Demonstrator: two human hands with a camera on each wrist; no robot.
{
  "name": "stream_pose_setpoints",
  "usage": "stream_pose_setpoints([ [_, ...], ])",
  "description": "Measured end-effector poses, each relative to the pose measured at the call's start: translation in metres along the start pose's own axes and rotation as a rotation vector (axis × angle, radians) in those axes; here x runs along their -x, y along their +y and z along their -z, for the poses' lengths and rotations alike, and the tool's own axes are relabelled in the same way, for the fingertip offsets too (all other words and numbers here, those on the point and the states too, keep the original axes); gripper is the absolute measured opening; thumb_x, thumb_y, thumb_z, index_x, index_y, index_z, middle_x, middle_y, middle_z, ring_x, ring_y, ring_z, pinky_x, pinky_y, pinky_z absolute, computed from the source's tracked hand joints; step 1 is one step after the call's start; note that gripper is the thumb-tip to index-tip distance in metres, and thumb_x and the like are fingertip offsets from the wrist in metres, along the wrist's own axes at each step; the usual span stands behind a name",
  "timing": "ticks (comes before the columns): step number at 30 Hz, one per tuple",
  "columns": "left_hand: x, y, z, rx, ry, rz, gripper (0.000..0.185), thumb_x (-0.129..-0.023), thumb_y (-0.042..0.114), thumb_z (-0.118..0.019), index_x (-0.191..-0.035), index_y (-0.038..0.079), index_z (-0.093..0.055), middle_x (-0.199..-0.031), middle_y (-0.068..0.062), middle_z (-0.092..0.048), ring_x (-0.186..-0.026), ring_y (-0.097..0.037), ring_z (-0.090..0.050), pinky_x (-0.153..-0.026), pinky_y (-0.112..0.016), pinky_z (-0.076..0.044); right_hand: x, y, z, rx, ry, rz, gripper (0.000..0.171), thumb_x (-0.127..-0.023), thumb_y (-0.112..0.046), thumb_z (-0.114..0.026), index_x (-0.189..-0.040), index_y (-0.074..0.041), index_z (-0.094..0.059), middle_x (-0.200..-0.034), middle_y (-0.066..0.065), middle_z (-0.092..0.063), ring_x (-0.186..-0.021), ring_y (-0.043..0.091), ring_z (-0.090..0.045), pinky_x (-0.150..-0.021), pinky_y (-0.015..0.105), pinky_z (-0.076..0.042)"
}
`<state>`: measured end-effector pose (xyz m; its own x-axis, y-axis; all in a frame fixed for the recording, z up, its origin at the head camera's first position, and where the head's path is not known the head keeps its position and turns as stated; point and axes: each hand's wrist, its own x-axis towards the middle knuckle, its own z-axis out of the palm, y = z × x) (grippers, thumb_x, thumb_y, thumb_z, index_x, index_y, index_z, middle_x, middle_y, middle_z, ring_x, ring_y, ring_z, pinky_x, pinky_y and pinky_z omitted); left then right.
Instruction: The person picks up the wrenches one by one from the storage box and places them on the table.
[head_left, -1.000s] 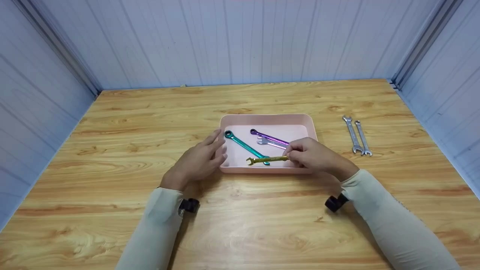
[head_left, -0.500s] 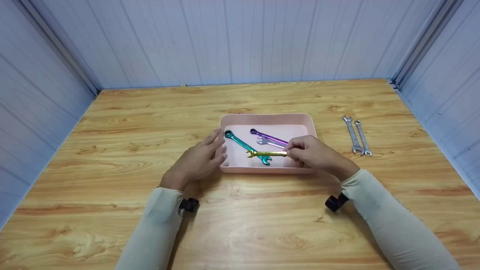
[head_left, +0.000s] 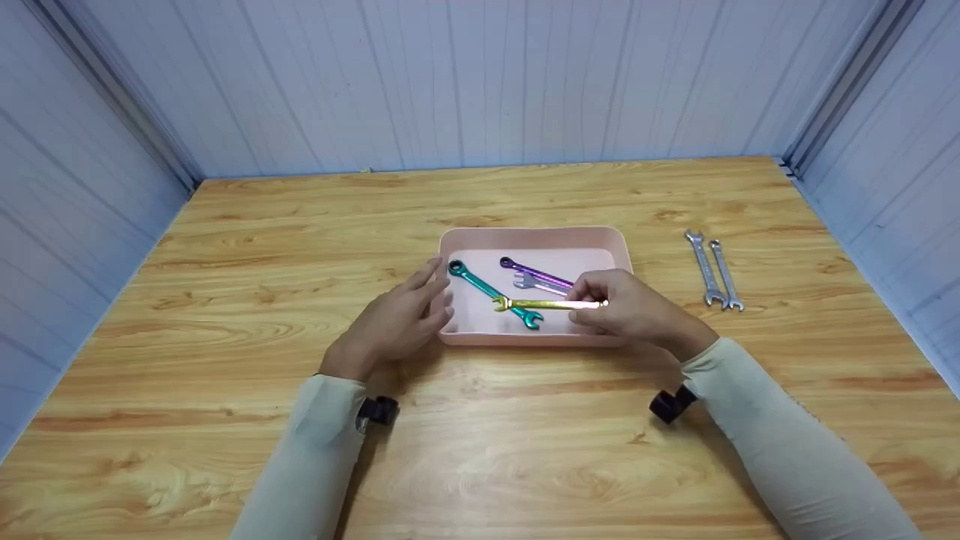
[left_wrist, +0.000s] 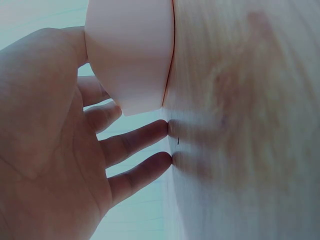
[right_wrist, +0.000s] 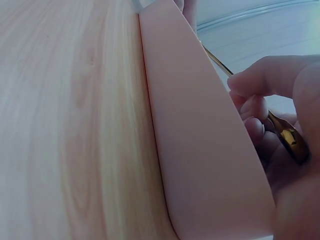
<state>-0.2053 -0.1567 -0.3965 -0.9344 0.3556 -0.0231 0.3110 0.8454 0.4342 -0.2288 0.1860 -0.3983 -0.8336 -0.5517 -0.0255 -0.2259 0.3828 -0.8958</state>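
In the head view, my right hand (head_left: 630,306) pinches a gold wrench (head_left: 551,304) between thumb and fingers, nearly level over the pink tray (head_left: 532,340). Its open end points left and overlaps a teal ratcheting wrench (head_left: 484,287) lying in the tray. The gold wrench's other end (right_wrist: 292,140) lies by my palm in the right wrist view. Behind it in the tray are a purple wrench (head_left: 534,271) and a silver wrench (head_left: 531,282), both partly hidden by my right hand. My left hand (head_left: 394,319) rests at the tray's left side, fingers spread and fairly straight, thumb against its wall (left_wrist: 132,60).
On the wood-grain table (head_left: 495,450), right of the tray, two silver wrenches (head_left: 706,271) lie side by side. White panel walls (head_left: 480,82) close off the back and both sides.
The gold wrench has risen slightly from the tray's near side and levelled out. More of its right end now shows at my right hand. My left hand has stayed still.
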Motion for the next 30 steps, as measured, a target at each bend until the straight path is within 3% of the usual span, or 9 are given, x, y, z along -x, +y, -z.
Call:
stream_pose_setpoints([
  [9, -0.0004, -0.0010, -0.0012, -0.003, 0.001, 0.000, 0.057, -0.107, 0.042, -0.041, -0.157, 0.016, -0.036, -0.167, 0.002, -0.014, -0.146, -0.026, -0.031, -0.115, -0.047, -0.032, -0.0014, -0.0007, 0.0002, -0.131, 0.025, -0.096, 0.014, -0.099, -0.013, -0.061, -0.097, 0.001, -0.058, -0.068, 0.005, -0.054, -0.061, 0.014, -0.050, -0.053, 0.025, -0.047],
  [18, 0.0001, 0.0006, -0.0001, 0.002, 0.007, -0.011, 0.056, -0.107, 0.041, -0.042, -0.156, 0.015, -0.037, -0.167, 0.001, -0.014, -0.146, -0.025, -0.031, -0.115, -0.047, -0.032, -0.0018, -0.0032, 0.0003, -0.165, 0.043, -0.098, 0.020, -0.101, -0.010, -0.051, -0.095, 0.008, -0.054, -0.070, 0.007, -0.052, -0.061, 0.017, -0.049, -0.053, 0.027, -0.046],
  [24, 0.0003, 0.0009, 0.0008, 0.006, 0.003, -0.014, 0.056, -0.106, 0.040, -0.045, -0.156, 0.014, -0.038, -0.167, 0.001, -0.015, -0.146, -0.025, -0.031, -0.115, -0.047, -0.031, -0.0017, -0.0033, 0.0010, -0.190, 0.051, -0.087, 0.023, -0.102, -0.012, -0.043, -0.086, 0.002, -0.051, -0.071, 0.009, -0.053, -0.061, 0.017, -0.048, -0.053, 0.028, -0.044],
  [30, 0.0004, 0.0002, 0.0012, 0.010, -0.002, -0.021, 0.057, -0.105, 0.039, -0.048, -0.156, 0.013, -0.038, -0.167, -0.001, -0.015, -0.146, -0.026, -0.032, -0.114, -0.049, -0.032, -0.0015, -0.0023, 0.0032, -0.264, 0.081, -0.069, 0.025, -0.103, -0.011, -0.044, -0.084, 0.004, -0.052, -0.072, 0.011, -0.052, -0.061, 0.018, -0.048, -0.054, 0.029, -0.046],
])
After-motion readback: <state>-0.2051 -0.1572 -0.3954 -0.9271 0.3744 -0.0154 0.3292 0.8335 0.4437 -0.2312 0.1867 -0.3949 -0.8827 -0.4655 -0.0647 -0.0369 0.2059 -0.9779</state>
